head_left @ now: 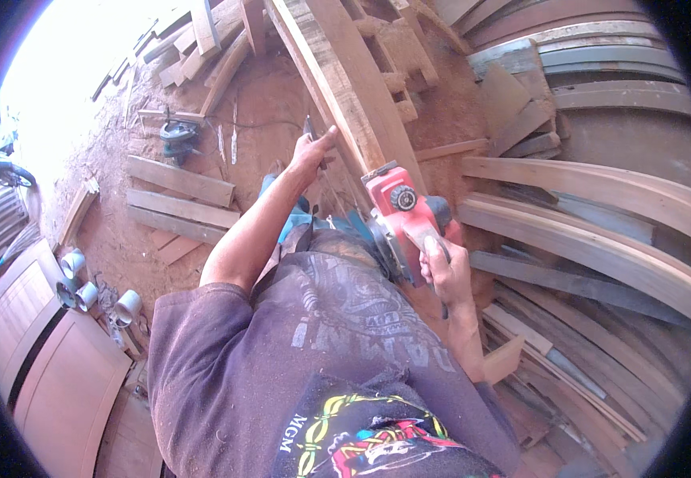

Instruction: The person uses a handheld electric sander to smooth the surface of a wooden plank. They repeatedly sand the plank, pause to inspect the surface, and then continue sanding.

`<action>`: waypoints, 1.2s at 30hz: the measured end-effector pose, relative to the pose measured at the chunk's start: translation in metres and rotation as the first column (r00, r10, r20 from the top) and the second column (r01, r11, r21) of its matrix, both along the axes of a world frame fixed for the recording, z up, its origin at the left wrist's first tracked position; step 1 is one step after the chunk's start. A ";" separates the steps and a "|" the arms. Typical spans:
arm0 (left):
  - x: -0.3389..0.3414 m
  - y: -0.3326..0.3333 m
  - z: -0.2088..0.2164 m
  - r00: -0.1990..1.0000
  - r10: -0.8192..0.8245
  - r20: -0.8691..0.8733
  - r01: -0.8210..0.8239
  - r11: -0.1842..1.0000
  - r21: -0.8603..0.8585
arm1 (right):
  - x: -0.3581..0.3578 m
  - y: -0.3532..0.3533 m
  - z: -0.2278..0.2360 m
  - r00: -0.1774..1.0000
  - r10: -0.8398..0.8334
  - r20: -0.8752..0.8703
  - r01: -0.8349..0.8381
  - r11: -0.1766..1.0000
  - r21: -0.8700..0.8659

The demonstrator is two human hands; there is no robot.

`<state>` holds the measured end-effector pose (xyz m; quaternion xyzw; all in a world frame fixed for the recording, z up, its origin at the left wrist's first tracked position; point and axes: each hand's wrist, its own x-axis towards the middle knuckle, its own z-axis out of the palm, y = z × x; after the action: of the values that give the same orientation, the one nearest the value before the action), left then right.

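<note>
A red electric planer (399, 205) with a dark round knob sits at the near end of a long, thick wooden board (337, 95). My right hand (447, 272) is closed around its rear handle. Ahead and to the left, my left hand (312, 153) is beside the board's left edge, its thumb reaching toward the wood. The fingers are curled around a slim, dark, pointed thing (309, 126) whose kind I cannot make out. The planer's body hides the wood beneath it.
A teal corded power tool (178, 137) lies on the dusty ground at left, near several loose planks (182, 182). Curved-looking stacked boards (584, 239) fill the right side. Panelled wooden doors (70, 382) and white cup-shaped things (128, 306) are at lower left.
</note>
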<state>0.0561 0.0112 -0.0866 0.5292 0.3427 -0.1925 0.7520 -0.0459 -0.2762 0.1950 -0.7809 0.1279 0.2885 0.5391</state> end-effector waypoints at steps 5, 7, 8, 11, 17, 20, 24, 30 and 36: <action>0.088 0.058 0.004 0.987 0.161 0.026 -0.163 0.982 0.097 | 0.058 0.041 -0.012 1.000 0.007 -0.018 -0.007 1.000 0.015; 0.130 0.086 -0.002 0.967 0.243 0.079 -0.251 0.962 0.104 | 0.092 0.064 -0.013 0.999 0.031 -0.015 -0.030 0.999 0.026; 0.150 0.098 -0.005 0.954 0.280 0.106 -0.290 0.951 0.103 | 0.111 0.077 -0.017 0.999 0.045 -0.001 -0.045 0.999 0.026; 0.186 0.123 -0.008 0.978 0.200 0.061 -0.206 0.974 0.094 | 0.161 0.114 -0.021 0.999 0.044 0.016 -0.045 0.998 0.035; 0.190 0.130 -0.035 0.988 0.115 0.103 -0.124 0.988 0.093 | 0.267 0.198 -0.026 0.997 0.075 0.010 -0.076 0.995 0.059; 0.188 0.122 0.004 0.988 0.106 0.113 -0.117 0.988 0.098 | 0.320 0.234 -0.031 0.997 0.072 0.021 -0.073 0.996 0.050; 0.184 0.126 -0.024 0.989 0.017 0.147 -0.017 1.000 0.000 | 0.392 0.294 -0.032 0.994 0.104 0.042 -0.106 0.994 0.036; 0.186 0.123 -0.022 0.995 -0.026 0.095 0.000 0.966 0.260 | 0.517 0.401 -0.036 0.966 0.213 0.144 -0.232 0.963 0.136; 0.185 0.113 -0.021 0.988 0.015 0.155 -0.074 0.920 0.384 | 0.574 0.446 -0.050 0.941 0.260 0.217 -0.293 0.947 0.134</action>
<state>0.2406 0.1239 -0.1075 0.6727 0.3290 -0.0633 0.6597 0.5285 0.1697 0.1445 -0.7686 -0.0616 0.2925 0.5656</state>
